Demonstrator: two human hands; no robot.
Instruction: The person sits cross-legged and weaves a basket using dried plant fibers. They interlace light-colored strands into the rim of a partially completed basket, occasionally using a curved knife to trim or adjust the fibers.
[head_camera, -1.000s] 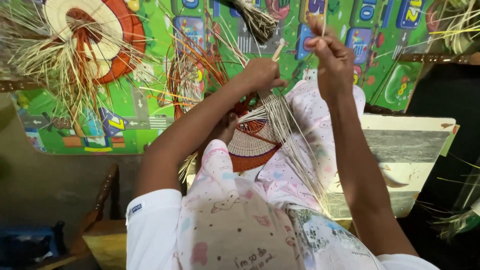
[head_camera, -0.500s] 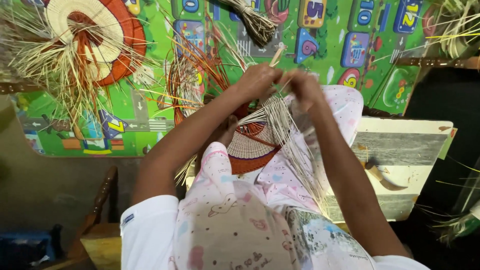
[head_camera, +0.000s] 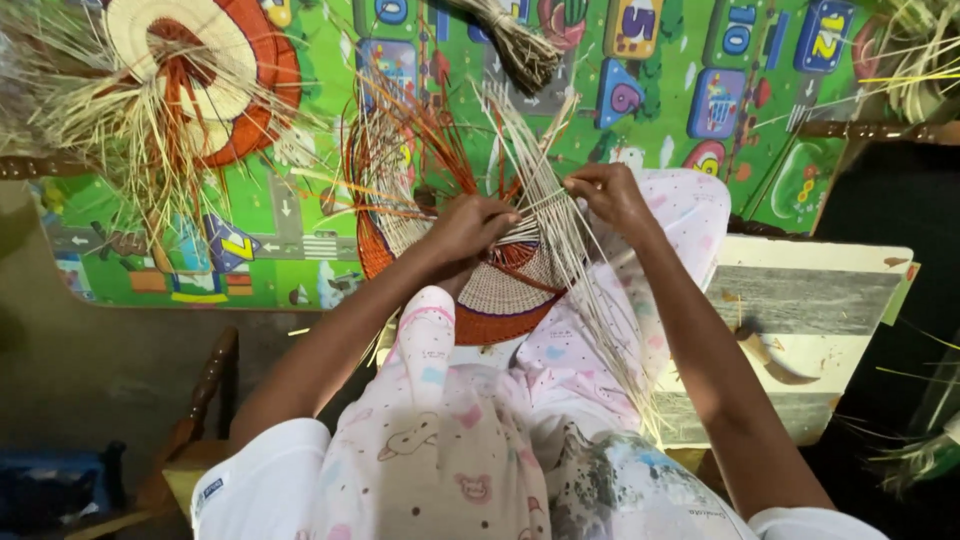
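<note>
A round woven basket base (head_camera: 500, 290) in pale straw with an orange rim rests on my lap, over pink patterned trousers. Long pale and orange straw strands (head_camera: 450, 140) fan out from it. My left hand (head_camera: 468, 228) presses on the weave and pinches several pale strands. My right hand (head_camera: 612, 196) grips the same strands a little to the right, pulling them across the basket.
A finished orange-and-pale woven piece with loose straw (head_camera: 190, 80) lies on the green play mat (head_camera: 300, 250) at upper left. A straw bundle (head_camera: 515, 45) lies at top centre. A white board (head_camera: 810, 300) with a curved knife (head_camera: 765, 360) sits at right. A wooden chair arm (head_camera: 205, 385) is at left.
Both hands have come down from raised positions onto the basket; the right hand, earlier lifted high with a strand, is now level with the left. The view has shifted, showing more of the basket.
</note>
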